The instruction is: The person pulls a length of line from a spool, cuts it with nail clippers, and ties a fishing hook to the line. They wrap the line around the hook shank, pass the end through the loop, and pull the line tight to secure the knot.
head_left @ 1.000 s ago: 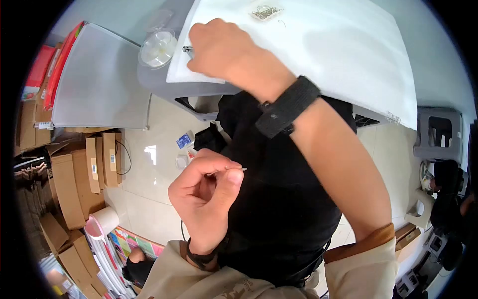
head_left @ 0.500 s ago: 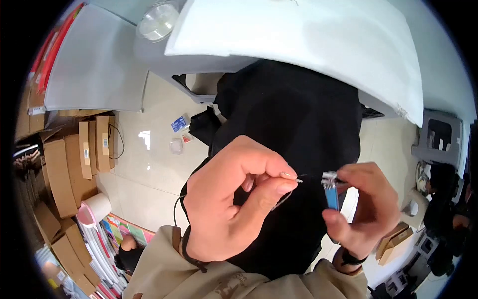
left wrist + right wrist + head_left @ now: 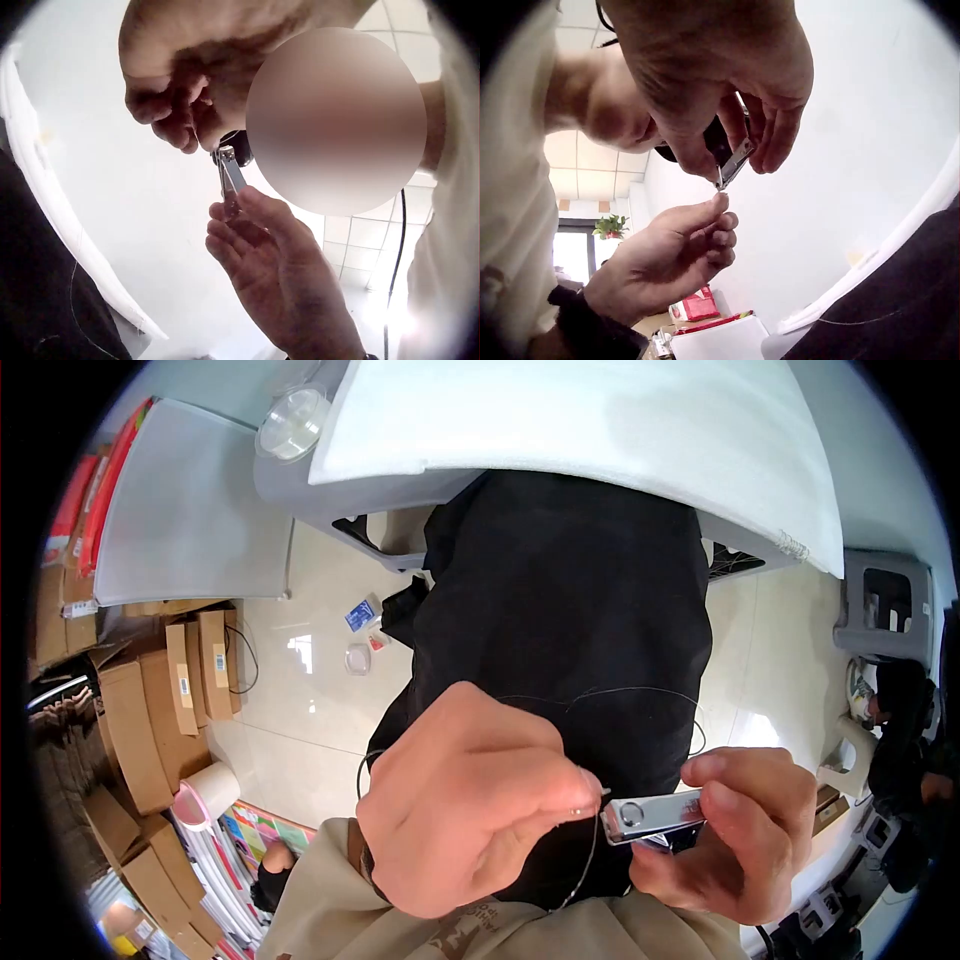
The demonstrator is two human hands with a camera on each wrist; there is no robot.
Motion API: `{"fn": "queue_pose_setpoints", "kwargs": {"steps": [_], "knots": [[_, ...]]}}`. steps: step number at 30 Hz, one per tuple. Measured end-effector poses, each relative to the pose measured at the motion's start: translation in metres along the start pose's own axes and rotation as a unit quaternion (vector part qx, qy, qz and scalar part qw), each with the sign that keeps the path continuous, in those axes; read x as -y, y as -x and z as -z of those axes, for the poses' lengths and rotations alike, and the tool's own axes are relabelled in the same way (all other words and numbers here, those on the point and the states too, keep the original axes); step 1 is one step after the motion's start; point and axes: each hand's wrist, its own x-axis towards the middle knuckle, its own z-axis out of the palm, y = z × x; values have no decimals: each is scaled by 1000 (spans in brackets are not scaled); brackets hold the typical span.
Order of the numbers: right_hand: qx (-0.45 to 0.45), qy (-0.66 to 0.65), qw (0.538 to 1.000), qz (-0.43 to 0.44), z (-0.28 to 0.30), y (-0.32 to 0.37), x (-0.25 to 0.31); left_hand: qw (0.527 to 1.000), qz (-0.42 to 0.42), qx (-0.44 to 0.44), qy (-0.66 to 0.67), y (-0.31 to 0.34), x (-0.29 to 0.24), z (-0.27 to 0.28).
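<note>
The left hand (image 3: 470,805) pinches a thin cord (image 3: 589,865). At that hand's three o'clock, the right hand (image 3: 752,838) grips nail clippers (image 3: 660,814) beside the cord.

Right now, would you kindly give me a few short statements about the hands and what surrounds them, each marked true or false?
1. The right hand holds the clippers. True.
2. The clippers are far from the left hand. False: one end of them is close to that hand's fingertips.
3. The left hand pinches a thread. True.
4. The blue packet lies on the floor. True.
5. Both hands rest on the floor. False: both are raised well above it.
</note>
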Motion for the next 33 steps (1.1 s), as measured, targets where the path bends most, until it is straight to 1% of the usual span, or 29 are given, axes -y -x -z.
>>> {"fn": "queue_pose_setpoints", "kwargs": {"steps": [2,7,10,12,14,17,20,23,25,27,28,30,33], "knots": [[-5,-14,1000,1,-1,2,-1,1000,-20,5,-19,0,0,1],[-9,-38,999,6,-3,4,-1,1000,-3,2,-29,0,-6,3],[4,-10,1000,19,-2,3,-1,999,5,-5,-49,-1,-10,4],[13,16,999,25,-1,2,0,998,-4,10,-68,0,-9,6],[17,36,999,24,1,1,2,995,-27,44,-91,1,-4,13],[11,62,998,27,0,2,3,990,-15,67,-120,-5,-9,13],[2,81,996,30,0,2,4,987,-33,37,-150,-7,-9,7],[-14,100,994,38,-1,2,3,980,-78,15,-183,-10,-3,1],[-22,107,993,41,-2,2,2,976,-21,33,-215,-10,-16,2],[-31,113,992,38,-3,2,3,976,-25,-14,-217,-15,-19,-6],[-37,115,992,34,-4,3,4,976,-58,-69,-201,-21,-15,-17],[-39,117,992,29,-4,3,4,970,-82,-99,-204,-21,-11,-21],[-26,119,992,29,-2,2,5,966,-66,-47,-246,-14,-10,-13]]}}
